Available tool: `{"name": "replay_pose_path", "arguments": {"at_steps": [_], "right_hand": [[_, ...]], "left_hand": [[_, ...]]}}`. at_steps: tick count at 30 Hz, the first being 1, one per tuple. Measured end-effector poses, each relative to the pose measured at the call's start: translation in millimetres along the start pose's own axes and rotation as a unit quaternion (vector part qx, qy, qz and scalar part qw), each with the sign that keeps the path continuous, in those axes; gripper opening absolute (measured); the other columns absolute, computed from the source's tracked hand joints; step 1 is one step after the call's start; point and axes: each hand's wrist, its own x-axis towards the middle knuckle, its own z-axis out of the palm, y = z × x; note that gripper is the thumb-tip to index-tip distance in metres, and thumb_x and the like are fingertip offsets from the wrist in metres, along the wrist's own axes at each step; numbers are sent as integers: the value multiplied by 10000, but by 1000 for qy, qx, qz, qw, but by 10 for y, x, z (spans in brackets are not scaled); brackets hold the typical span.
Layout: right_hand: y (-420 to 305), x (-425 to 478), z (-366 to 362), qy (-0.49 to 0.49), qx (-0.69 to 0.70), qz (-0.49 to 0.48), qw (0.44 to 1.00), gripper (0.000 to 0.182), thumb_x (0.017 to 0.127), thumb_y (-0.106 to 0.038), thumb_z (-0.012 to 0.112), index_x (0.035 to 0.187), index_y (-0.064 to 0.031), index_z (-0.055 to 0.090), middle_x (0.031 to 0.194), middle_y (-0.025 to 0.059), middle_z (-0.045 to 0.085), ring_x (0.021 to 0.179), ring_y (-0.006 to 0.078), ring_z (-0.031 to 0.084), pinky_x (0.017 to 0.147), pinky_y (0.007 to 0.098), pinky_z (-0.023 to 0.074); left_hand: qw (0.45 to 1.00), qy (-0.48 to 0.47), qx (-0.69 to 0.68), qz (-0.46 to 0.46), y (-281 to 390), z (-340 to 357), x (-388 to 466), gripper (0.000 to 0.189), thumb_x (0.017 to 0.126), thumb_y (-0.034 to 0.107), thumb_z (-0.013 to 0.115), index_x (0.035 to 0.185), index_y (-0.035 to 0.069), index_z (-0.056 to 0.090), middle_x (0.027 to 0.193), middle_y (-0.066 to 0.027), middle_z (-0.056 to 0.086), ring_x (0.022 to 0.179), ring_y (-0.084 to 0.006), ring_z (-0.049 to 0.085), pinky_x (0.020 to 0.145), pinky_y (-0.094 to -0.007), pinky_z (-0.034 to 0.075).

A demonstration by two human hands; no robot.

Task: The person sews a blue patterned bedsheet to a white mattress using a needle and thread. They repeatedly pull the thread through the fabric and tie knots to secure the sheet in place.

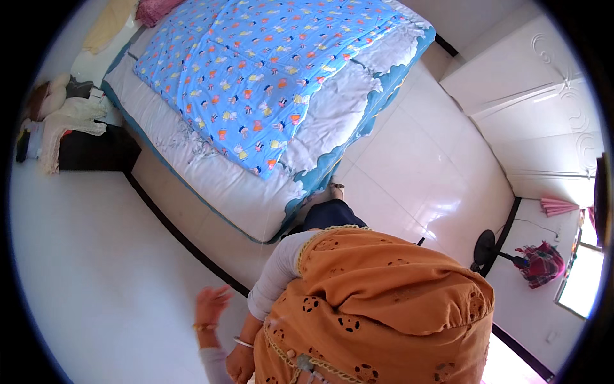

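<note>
My left hand (209, 307), blurred and wearing a gold-toned bracelet, is raised beside a pale wall at lower left, its fingers apart with nothing visible in them. A silver-coloured bangle circles the wrist of my right hand (241, 363), near the bottom edge. That hand's fingers are curled and partly cut off, so anything inside cannot be seen. Close beside it is my orange eyelet top (379, 293) with braided trim and a necklace (304, 362). Ahead stands a bed with pale, teal-edged bedding (211, 180) and a blue cartoon-print sheet or quilt (230, 81).
A dark bedside cabinet (98, 149) carries cream knitted cloth (79, 115) at left. White wardrobes (532, 110) stand along the right. A black stand or fan base (485, 247) and plaid cloth (539, 264) are near the window (581, 281). Tiled floor (407, 158) runs alongside the bed.
</note>
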Motion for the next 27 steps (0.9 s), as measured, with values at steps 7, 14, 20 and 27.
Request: {"name": "replay_pose_path", "arguments": {"at_steps": [7, 14, 20, 27], "right_hand": [[-160, -237, -391, -47, -138, 15, 989, 303, 852, -240, 426, 694, -19, 560, 695, 160, 576, 635, 308, 537, 584, 401, 406], [-546, -1160, -1090, 74, -7, 130, 989, 189, 850, -164, 448, 855, -45, 595, 879, 115, 612, 722, 254, 578, 635, 369, 450], [-817, -3003, -1993, 522, -37, 244, 817, 292, 812, -14, 469, 1094, -57, 528, 1091, 65, 549, 690, 118, 567, 644, 274, 482], [-374, -4782, -3133, 407, -523, 438, 608, 263, 800, -107, 482, 1041, -77, 585, 1040, 130, 585, 867, 303, 589, 734, 374, 474]], "left_hand": [[969, -201, -143, -28, -320, 834, 578, 69, 875, 158, 484, 837, 110, 452, 668, -1, 479, 561, -115, 479, 478, -238, 379], [888, -214, -364, 183, 319, 504, 368, 123, 921, 151, 410, 810, 114, 372, 551, 48, 312, 408, -46, 213, 416, -201, 223], [898, -194, -261, 296, 561, 620, 323, 85, 941, 130, 366, 860, 104, 363, 524, 36, 273, 408, -52, 175, 404, -196, 196], [912, -106, -213, 334, 821, 872, 144, 98, 947, 124, 348, 853, 102, 364, 522, 37, 248, 401, -52, 167, 389, -199, 193]]}}
